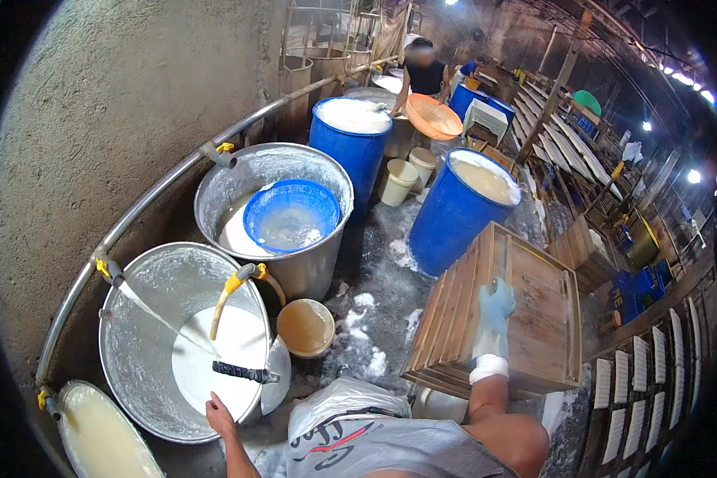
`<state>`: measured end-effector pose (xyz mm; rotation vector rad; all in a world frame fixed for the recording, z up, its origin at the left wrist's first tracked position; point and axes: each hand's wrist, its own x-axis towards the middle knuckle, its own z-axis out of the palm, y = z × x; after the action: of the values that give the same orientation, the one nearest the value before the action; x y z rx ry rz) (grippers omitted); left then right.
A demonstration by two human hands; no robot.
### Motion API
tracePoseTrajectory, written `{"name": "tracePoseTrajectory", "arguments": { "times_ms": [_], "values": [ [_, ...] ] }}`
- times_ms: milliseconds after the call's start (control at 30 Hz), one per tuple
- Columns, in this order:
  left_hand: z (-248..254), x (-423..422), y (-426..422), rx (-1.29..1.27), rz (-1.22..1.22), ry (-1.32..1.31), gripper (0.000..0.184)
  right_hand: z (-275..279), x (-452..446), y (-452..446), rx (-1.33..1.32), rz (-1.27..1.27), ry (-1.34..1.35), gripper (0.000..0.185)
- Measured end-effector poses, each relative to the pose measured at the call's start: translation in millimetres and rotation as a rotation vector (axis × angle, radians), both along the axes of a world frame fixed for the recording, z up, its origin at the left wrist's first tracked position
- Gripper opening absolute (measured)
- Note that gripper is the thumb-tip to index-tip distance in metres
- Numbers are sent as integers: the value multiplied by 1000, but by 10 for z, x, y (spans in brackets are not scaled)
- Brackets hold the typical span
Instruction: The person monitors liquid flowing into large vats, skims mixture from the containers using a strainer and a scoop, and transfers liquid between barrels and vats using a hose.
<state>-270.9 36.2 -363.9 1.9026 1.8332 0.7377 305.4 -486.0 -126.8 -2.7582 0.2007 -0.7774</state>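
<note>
Lower left, I see a stream (153, 312) running into the metal vat (139, 362), part filled, its white liquid (199, 378) well below the rim. My left hand (220, 416), half open and seemingly empty, is near that rim; my gloved right hand (495, 309) lies open on the wooden crates (446, 331), right of centre.

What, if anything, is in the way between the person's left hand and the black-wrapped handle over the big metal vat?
Nothing visible: between the left hand and the black-wrapped handle, only the vat's white contents show. The stream and hose are beyond the handle.
</note>
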Motion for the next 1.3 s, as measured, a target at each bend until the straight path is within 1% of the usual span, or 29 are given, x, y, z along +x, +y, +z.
{"name": "tracePoseTrajectory", "arguments": {
  "times_ms": [400, 467, 700, 900, 1000, 1067, 1167, 1300],
  "values": [
    [54, 5, -13, -6, -18, -22, 61, 7, -21, -2, 9, 20, -17, 47],
    [78, 13, -11, -40, -4, 15, 61, -3, -23, -11, -64, 22, -63, 51],
    [59, 11, 5, -58, -9, 16, 61, -29, -3, -37, -46, 47, -55, 52],
    [34, 17, -17, -1, 7, 1, 60, -7, -12, -25, -46, 32, -38, 53],
    [-26, -13, 11, -5, -21, 21, 60, 0, -17, -24, -47, 28, -13, 53],
    [-101, -43, 30, 63, -76, 46, 60, -6, -13, -33, -36, 43, -22, 53],
    [-51, -27, 23, 46, -53, 47, 60, 59, -53, 9, -35, 15, 9, 53],
    [-35, -40, 19, 42, -81, -2, 60, 14, -25, -2, -45, 8, -20, 53]
  ]
}}
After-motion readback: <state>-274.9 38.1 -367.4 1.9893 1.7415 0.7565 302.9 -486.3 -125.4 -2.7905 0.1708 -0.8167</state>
